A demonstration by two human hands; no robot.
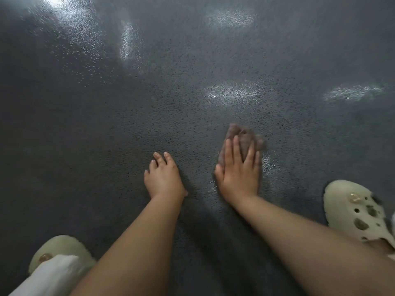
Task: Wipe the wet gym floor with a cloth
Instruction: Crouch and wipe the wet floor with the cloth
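Observation:
The dark grey textured gym floor (132,107) fills the view and shines with wet patches. A small brownish cloth (245,137) lies bunched on it, right of the middle. My right hand (240,169) presses flat on the cloth with straight fingers; the cloth sticks out past the fingertips and looks blurred. My left hand (163,176) rests on the bare floor to the left, fingers slightly bent, holding nothing. A thin wet gleam shows on the floor just right of my right hand.
Bright wet streaks (230,92) lie further ahead, with another streak (352,92) at the right and glare at the top left. A cream clog (359,212) stands at the right edge, another cream clog (59,251) at the lower left beside a white trouser leg.

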